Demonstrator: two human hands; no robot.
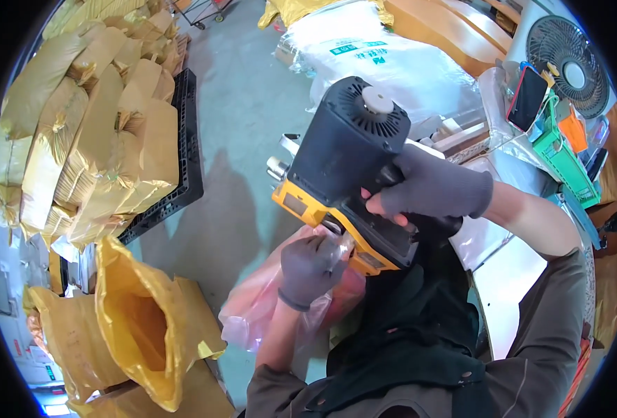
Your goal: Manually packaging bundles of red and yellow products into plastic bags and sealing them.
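Note:
My right hand [427, 184], in a grey fingerless glove, grips the handle of a black-and-yellow handheld bag-closing machine [347, 143]. Its vented motor housing points up and away from me. Just below the yellow base, my left hand [313, 268], gloved the same way, is closed on the gathered top of a clear plastic bag [249, 306]. Something pinkish shows through the film. The bag's neck meets the machine's yellow edge, but how far it goes in is hidden by my fingers and the housing.
Filled yellow sacks [89, 132] are stacked on a black pallet [190, 139] at left. An open yellow sack [138, 327] stands lower left. On the right are a white worktop [507, 292], a green basket [563, 157], a phone [526, 99] and a fan [569, 66]. White plastic packs [371, 56] lie ahead.

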